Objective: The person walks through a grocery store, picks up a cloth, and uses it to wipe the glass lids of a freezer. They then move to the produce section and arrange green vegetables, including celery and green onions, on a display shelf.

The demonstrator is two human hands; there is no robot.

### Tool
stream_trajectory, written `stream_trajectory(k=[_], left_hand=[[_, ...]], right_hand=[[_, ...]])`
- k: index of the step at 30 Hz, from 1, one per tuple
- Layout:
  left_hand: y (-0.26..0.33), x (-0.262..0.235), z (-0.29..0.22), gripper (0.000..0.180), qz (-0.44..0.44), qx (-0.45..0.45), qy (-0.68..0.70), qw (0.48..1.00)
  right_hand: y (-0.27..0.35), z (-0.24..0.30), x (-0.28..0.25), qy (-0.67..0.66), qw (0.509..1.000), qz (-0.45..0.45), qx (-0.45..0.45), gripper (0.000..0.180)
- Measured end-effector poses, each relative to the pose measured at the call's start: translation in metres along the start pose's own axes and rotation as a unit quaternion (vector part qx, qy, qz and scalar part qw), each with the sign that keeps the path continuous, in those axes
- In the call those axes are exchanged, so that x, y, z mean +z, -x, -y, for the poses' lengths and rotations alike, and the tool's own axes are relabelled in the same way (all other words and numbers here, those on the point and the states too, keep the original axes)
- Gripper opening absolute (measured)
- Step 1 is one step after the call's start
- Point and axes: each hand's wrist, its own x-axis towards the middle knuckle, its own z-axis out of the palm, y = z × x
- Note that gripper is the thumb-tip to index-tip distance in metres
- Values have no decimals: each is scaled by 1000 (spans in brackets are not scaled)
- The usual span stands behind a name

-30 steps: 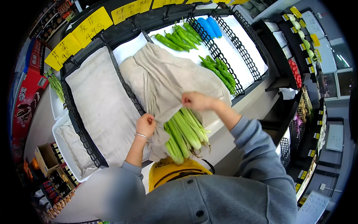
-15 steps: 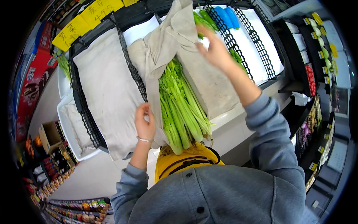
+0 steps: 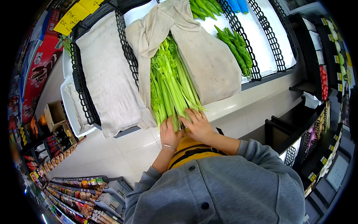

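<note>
A bunch of green celery (image 3: pixel 167 82) lies on the display with its leaves toward the far side and its cut ends toward me. My left hand (image 3: pixel 169 134) is closed on the left side of those ends, a bracelet at its wrist. On their right side my right hand (image 3: pixel 199 127) grips the stalks, fingers on top and thumb pointing inward. A beige cloth (image 3: pixel 209 63) drapes around the celery, twisted over the leafy end and spread out on the right. The stalk tips are partly hidden under my fingers.
Black mesh dividers (image 3: pixel 126 48) split the display. A flat pale cloth (image 3: pixel 108 74) covers the left section. Green peppers (image 3: pixel 235 48) lie to the right, with blue objects (image 3: pixel 236 5) behind. A white tub (image 3: pixel 67 93) stands at left, black shelving (image 3: pixel 287 123) at right.
Both hands have come down to the celery's near ends and taken hold of them. The right hand has left the cloth, which now sits lower and uncovers more peppers.
</note>
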Motion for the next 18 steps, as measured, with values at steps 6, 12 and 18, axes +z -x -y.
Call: stream_trajectory(k=[6,12,18], left_hand=[[-10,2,2,80,22,-39,13,999],[-16,-26,29,68,14,-189,401,896],[-26,-32,32,63,100,-216,475,847]], right_hand=[[-10,-16,16,100,994,-7,-36,61],[2,-3,-34,-204,972,-77,90,67],[2,-12,-28,-460,845,-121,243,70]])
